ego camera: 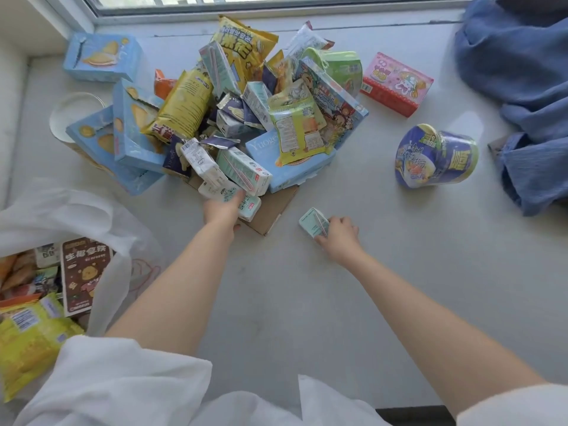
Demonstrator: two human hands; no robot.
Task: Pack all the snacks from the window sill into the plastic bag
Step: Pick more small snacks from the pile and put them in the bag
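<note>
While gripped, carton (pixel 313 225) seemingly within fingers (pixel 322 239).

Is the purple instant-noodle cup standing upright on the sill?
No, the purple instant-noodle cup lies tipped on its side, apart from the pile.

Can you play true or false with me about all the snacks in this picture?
1. The right hand holds a small mint carton. True.
2. The plastic bag is empty. False: snacks already lie in it.
3. The purple noodle cup stands apart from the pile, to its right. True.
4. The pink box is buried under the pile. False: it lies alone on the sill.
5. The left hand reaches into the pile. True.
</note>
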